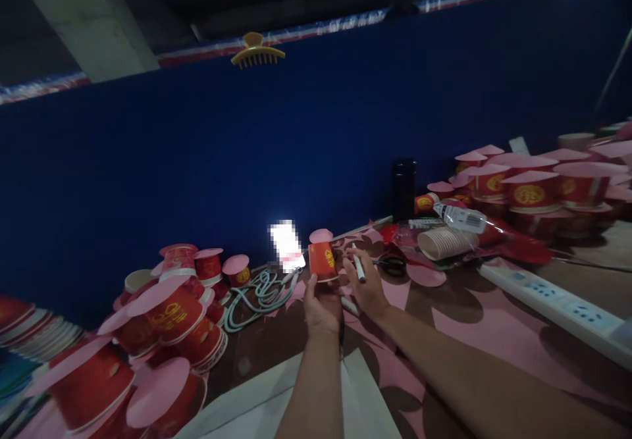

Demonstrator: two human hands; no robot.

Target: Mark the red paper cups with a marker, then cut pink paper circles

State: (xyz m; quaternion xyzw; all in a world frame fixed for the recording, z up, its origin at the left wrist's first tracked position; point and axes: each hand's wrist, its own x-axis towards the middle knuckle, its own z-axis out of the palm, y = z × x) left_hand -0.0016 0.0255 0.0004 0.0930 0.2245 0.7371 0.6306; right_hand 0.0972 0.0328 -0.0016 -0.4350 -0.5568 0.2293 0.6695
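My left hand (322, 309) grips a red paper cup (322, 261) with yellow lettering, held upside down with its rim downward. A pink paper disc (320, 235) shows at the top of that cup. Just to the right, my right hand (368, 285) is closed around a white marker pen (359, 264), its dark end pointing down. The pen is apart from the cup. Under the hands lies a brown and pink patterned tabletop (474, 327). Close by on the right are black-handled scissors (394, 264).
Red cups with pink discs stand in groups at left (170, 310) and right (530, 192). A lit phone (286, 245), pale cable (257, 301), black bottle (404, 189), bagged paper cups (447, 243), and power strip (557, 304) surround the hands. A blue partition (197, 149) rises behind.
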